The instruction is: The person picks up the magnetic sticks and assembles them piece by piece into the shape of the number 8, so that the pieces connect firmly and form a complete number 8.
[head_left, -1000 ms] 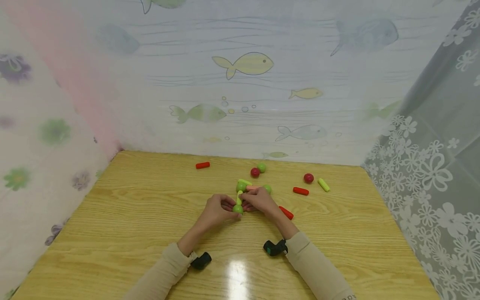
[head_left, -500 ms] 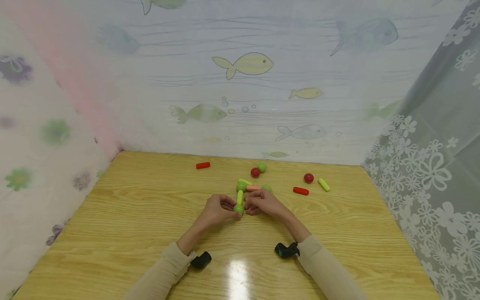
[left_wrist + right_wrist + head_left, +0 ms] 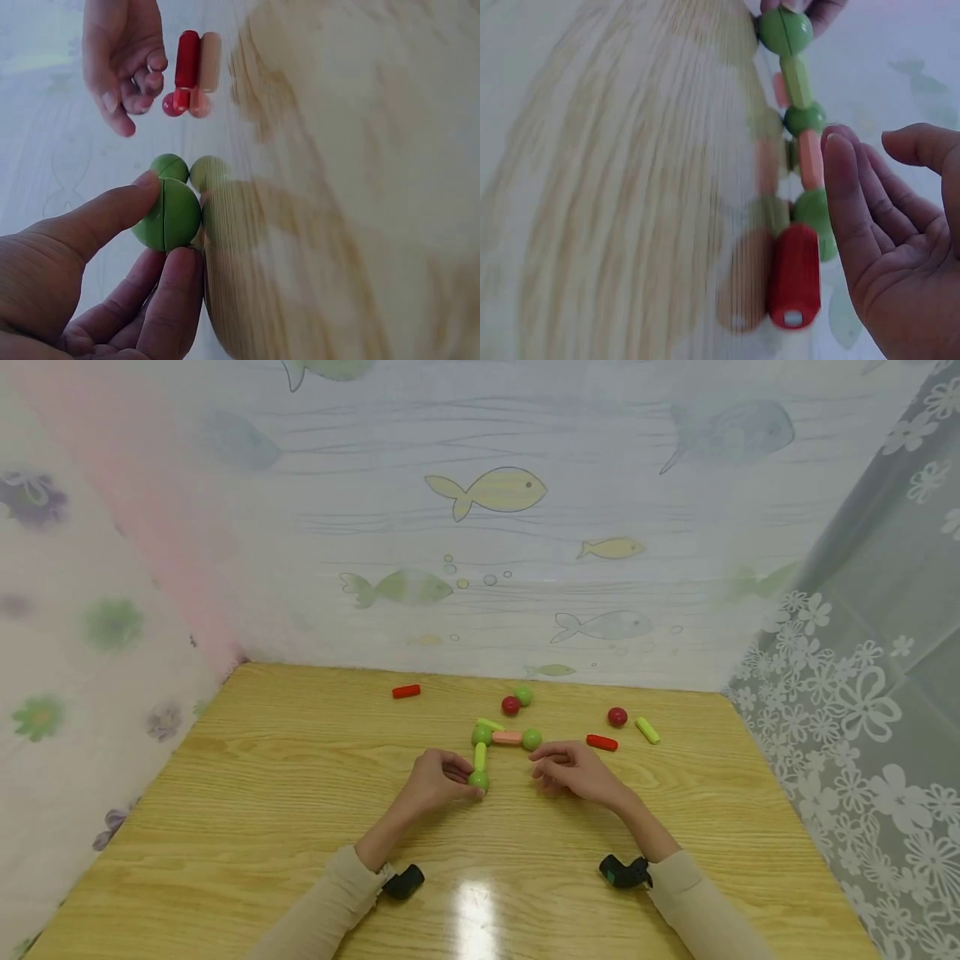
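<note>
My left hand pinches a green ball between thumb and fingers at the near end of a toy ball-and-rod shape on the table. From that ball a yellow-green rod runs to a second green ball. There a salmon-pink rod leads right to a third green ball, and another yellow-green rod angles off behind. My right hand holds nothing, its fingers loosely bent. Beside it in the right wrist view lies a red rod with a silvery tip, hidden in the head view.
Farther back lie a loose green ball touching a dark red ball, and a red rod to their left. On the right are another dark red ball, a yellow-green rod and a red rod.
My right hand has let go of the near yellow-green rod and moved right, covering the near red rod. My left hand stays on the green ball.
</note>
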`<state>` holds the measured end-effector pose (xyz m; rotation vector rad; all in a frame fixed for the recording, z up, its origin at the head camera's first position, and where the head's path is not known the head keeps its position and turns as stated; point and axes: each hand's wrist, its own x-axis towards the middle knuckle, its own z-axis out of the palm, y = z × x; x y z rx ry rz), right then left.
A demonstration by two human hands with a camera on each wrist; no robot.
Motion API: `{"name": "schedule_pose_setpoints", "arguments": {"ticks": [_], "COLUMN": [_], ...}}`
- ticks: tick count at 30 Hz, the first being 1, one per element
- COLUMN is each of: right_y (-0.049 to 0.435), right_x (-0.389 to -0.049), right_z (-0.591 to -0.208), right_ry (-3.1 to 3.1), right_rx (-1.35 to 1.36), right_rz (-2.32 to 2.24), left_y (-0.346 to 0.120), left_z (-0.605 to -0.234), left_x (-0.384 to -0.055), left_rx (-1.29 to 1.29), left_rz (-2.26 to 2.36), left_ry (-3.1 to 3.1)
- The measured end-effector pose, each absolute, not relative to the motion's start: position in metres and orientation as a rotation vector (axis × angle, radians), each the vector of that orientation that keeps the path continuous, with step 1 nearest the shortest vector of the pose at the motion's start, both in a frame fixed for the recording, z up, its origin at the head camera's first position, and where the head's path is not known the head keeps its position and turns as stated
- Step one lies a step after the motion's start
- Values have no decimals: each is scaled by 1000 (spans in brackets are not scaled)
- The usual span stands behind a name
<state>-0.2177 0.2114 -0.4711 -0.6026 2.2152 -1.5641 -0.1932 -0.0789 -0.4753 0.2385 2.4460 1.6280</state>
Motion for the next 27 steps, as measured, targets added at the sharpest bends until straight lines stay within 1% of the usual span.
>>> {"name": "schedule_pose_setpoints", "arguments": {"ticks": [8,15,22,27], "right_y": [243,258,268,271], "right_x": [-211,-210,-213,-216], "right_z": [-474,-482,-482,-484], "right_ry": [2429,2469,2427,2398], "right_rx": [-554,-523,-670,-706], "right_rz": [-1603,-1505,-1331,-1315], "left_y": [-79,-79,-81,-81], "left_z": [-475,-473,-476,-476], "left_x": [-195,-194,-195,-196], "left_rx": [227,215,207,207], "left_rz": [1636,1639,1665,1662], "left_ry": [2424,2409,2394,2385]}}
